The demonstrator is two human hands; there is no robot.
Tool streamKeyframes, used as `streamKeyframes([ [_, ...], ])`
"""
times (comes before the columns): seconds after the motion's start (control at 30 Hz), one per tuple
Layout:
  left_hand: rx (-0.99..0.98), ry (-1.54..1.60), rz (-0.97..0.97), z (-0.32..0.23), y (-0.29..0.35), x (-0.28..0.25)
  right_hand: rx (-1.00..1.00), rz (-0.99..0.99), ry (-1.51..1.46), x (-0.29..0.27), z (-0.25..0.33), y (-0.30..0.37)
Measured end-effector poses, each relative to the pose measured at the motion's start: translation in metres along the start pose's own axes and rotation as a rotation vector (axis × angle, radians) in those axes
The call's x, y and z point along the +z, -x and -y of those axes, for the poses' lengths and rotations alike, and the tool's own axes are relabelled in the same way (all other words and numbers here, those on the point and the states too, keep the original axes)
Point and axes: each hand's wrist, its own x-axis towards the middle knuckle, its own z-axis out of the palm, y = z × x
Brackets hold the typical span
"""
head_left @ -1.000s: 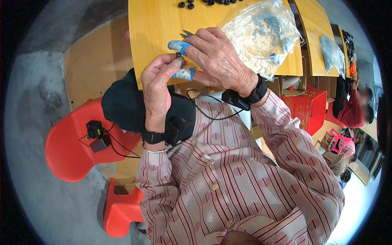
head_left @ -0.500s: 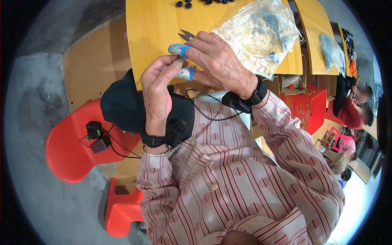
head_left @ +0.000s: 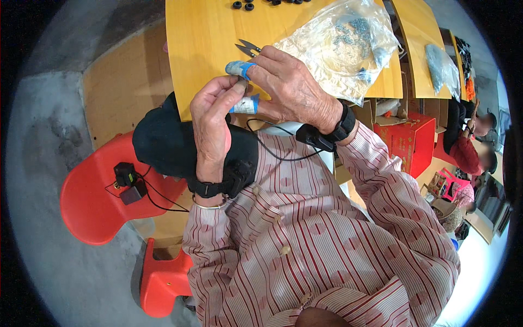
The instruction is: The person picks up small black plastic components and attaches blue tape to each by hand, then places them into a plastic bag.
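Note:
My left hand [head_left: 211, 117] is raised over the near edge of the table, thumb and forefinger pinched together at their tips. Something small and dark seems to sit there, too hidden to name. My right hand [head_left: 294, 87] comes in from the right with its fingers bent around the same spot. Blue tape wraps its forefinger [head_left: 238, 69] and its thumb [head_left: 245, 104], which lie above and below the left fingertips. Just beyond, dark thread snips [head_left: 248, 48] lie on the yellow table [head_left: 207, 32], blades toward the upper left.
A clear plastic bag [head_left: 310, 52] with many small dark pieces lies right of the hands. Several black round parts [head_left: 249, 7] sit at the far edge. Left stands a red chair [head_left: 90, 201] bearing a small black device [head_left: 125, 173]. A red box [head_left: 414, 141] and other people are rightward.
Both hands stay together over the table edge. The right forefinger and thumb have shifted slightly; the view has moved a little, and more of the snips shows.

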Motion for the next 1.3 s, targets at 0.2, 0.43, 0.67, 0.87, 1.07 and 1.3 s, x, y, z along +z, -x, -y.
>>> streamKeyframes([
  [0.2, 0.023, -0.010, 0.029, -0.001, 0.000, -0.001, -0.048, -0.011, -0.008, 0.000, -0.003, 0.000],
  [0.43, 0.005, -0.008, 0.020, -0.001, 0.002, -0.001, -0.123, -0.050, -0.046, 0.003, -0.007, 0.000],
  [0.67, -0.068, 0.110, 0.034, -0.008, 0.010, 0.001, -0.151, -0.131, 0.035, 0.005, -0.012, 0.002],
  [0.87, -0.151, 0.127, 0.023, -0.013, 0.015, -0.006, -0.147, -0.183, 0.004, 0.001, -0.012, 0.003],
  [1.07, -0.111, 0.053, 0.118, -0.012, 0.014, -0.015, -0.232, -0.237, 0.009, 0.003, -0.014, -0.001],
  [1.3, -0.124, 0.023, 0.187, -0.025, 0.015, -0.011, -0.259, -0.182, -0.108, 0.000, -0.008, -0.001],
])
